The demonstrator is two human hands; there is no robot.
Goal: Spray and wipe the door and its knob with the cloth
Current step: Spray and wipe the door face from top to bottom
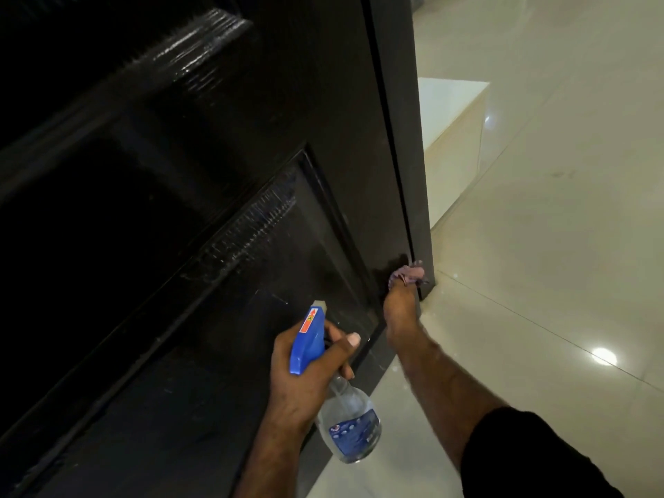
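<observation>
Two hands are at work in the lower middle of the frame, and we see both reaching toward the tall, glossy black panelled wooden door (222, 181) that fills the left and centre of the picture. Our left hand (305, 375) is wrapped around the neck of a clear plastic spray bottle with a blue trigger head and a blue label (345, 422), the thumb lying over the front of the head and the pale nozzle pointing up toward the door's lower recessed panel. Streaks and fine droplets of wet spray glisten on the moulding of that panel and on the moulding of the panel in the upper left of the frame. Our right hand (400, 310), its forearm running in from a black sleeve (539, 458) at the lower right, stretches to the door's bottom edge just right of centre and clutches a small crumpled purple cloth (409, 274), which is pressed against the door's lower corner where its face meets its narrow side. We cannot see the knob from here. Right of the door lies a shiny cream tiled floor (557, 246) with a bright ceiling-light reflection at the lower right, and a low white box-shaped block (449, 138) stands on it just beside the door's edge.
</observation>
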